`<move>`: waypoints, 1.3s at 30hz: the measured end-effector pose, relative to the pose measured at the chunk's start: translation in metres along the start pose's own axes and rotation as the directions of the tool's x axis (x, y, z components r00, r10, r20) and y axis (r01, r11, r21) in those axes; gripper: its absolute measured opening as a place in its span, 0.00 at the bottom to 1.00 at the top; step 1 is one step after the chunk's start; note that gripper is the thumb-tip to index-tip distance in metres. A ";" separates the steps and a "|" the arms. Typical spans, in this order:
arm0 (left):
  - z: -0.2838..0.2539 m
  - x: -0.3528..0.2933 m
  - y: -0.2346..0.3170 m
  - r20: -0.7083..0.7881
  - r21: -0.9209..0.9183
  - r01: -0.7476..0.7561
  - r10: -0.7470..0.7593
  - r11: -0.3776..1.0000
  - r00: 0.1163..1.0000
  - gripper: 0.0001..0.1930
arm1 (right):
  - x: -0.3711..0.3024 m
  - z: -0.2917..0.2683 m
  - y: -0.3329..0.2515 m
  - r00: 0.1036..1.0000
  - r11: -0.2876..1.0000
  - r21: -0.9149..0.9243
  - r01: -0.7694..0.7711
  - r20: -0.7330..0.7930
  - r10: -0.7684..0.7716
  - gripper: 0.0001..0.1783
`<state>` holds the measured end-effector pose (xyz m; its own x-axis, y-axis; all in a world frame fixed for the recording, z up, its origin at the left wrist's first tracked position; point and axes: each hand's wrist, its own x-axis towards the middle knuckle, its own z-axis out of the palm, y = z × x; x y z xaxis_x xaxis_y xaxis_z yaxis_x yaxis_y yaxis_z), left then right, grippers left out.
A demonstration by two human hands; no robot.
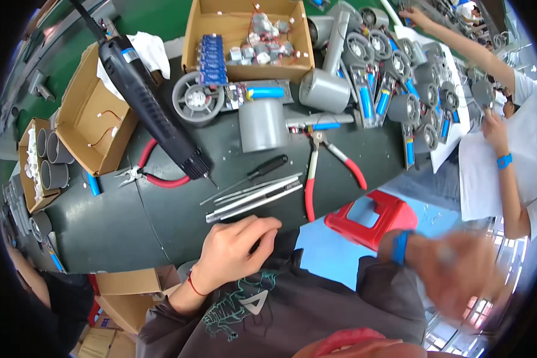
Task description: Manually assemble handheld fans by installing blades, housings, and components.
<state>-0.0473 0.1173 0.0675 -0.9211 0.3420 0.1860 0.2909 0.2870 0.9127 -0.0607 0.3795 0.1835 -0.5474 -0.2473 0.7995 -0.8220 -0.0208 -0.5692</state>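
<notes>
We observe the left hand point(235, 246) curled loosely closed at the table point(191, 215) edge, nothing visible in it, just beside the slim silver tools point(253, 204), which lie below the black-handled screwdriver point(268, 169) and left of the red-handled cutters point(309, 190). Our right hand point(459, 277), off the table's right side, is motion-blurred; we cannot tell its opening or contents.

A dark shirt point(334, 298) bears teal print point(221, 311) and a pale triangle point(255, 302). Red cord point(194, 286) rings the left wrist point(198, 277), blue band point(401, 246) the right wrist point(388, 243).
</notes>
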 end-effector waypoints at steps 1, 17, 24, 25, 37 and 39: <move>0.000 0.002 0.000 -0.008 0.000 -0.004 0.004 1.000 1.000 0.09 | -0.006 -0.002 -0.005 0.993 0.994 0.006 -0.111 -0.040 0.111 0.23; 0.003 0.004 0.015 0.016 0.043 0.145 -0.146 0.988 0.989 0.07 | 0.036 -0.337 0.237 0.489 0.297 -0.390 -0.872 -0.722 0.489 0.18; 0.003 0.015 0.013 0.036 0.105 0.184 -0.189 0.977 0.981 0.08 | -0.009 -0.442 0.309 0.417 -0.213 -0.548 -0.809 -0.791 0.448 0.33; 0.003 0.015 0.016 0.044 0.130 0.212 -0.220 0.969 0.975 0.08 | -0.008 -0.437 0.313 0.405 -0.250 -0.558 -0.792 -0.785 0.468 0.34; 0.004 0.026 0.019 0.077 0.128 0.146 -0.157 0.981 0.985 0.09 | 0.052 -0.330 0.281 0.852 -0.128 -0.937 -0.326 -0.350 0.390 0.23; 0.004 0.027 0.024 0.100 0.133 0.135 -0.149 0.982 0.984 0.09 | 0.065 -0.308 0.269 0.639 0.157 -0.987 -0.032 0.100 0.763 0.26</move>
<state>-0.0643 0.1368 0.0929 -0.9237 0.3831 0.0104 0.1952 0.4472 0.8729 -0.3661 0.6562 0.1413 -0.9608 -0.2711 0.0577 -0.2667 0.9609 0.0743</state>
